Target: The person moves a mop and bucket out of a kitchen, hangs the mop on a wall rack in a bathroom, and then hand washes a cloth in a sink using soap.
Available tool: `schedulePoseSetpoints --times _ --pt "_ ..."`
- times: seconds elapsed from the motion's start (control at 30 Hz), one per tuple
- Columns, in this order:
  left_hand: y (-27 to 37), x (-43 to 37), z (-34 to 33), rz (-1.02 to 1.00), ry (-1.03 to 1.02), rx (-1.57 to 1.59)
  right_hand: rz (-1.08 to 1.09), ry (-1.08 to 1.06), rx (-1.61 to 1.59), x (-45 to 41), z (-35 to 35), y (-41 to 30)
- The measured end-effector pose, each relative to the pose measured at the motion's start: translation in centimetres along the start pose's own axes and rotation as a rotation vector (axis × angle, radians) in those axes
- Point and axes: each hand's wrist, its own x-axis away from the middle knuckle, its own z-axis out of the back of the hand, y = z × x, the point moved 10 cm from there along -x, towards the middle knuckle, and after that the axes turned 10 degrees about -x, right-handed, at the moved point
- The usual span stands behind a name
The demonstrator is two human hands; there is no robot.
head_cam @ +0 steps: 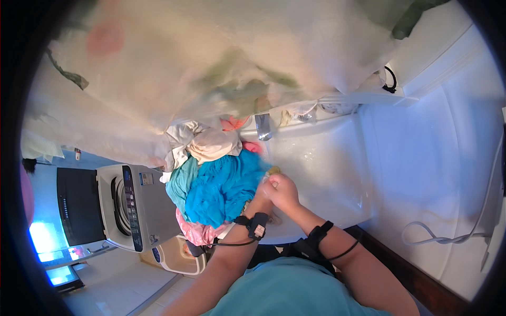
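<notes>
Over a white washbasin (328, 173), my left hand (265, 192) and my right hand (285, 192) are pressed together. A small yellowish cloth (273, 170) pokes out between them; the rest of it is hidden in the fingers. Just left of my hands lies a heap of clothes across the basin's left side. Bright blue fabric (227, 185) tops the heap, with a teal cloth (181, 183) at its left. Beige fabric (215, 144) sits behind, and a pink patterned cloth (199, 229) hangs at the near side.
A large pale hanging fabric with a printed pattern (221, 51) fills the top of the view. Behind the basin stands a shiny metal spout (263, 127). A top-loading washing machine (154, 209) with its lid up is at left, beside a bin (182, 256). A white hose (450, 239) lies right.
</notes>
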Motion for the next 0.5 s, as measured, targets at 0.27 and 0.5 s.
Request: schedulePoseSetpoints --times 0.27,0.5 --pt "4.9 2.9 3.7 0.314 0.407 0.499 0.182 -0.075 -0.033 -9.1 3.5 4.3" --pt "-1.5 7.9 5.0 0.634 0.563 -0.228 -0.202 0.227 0.333 -10.3 11.7 10.0"
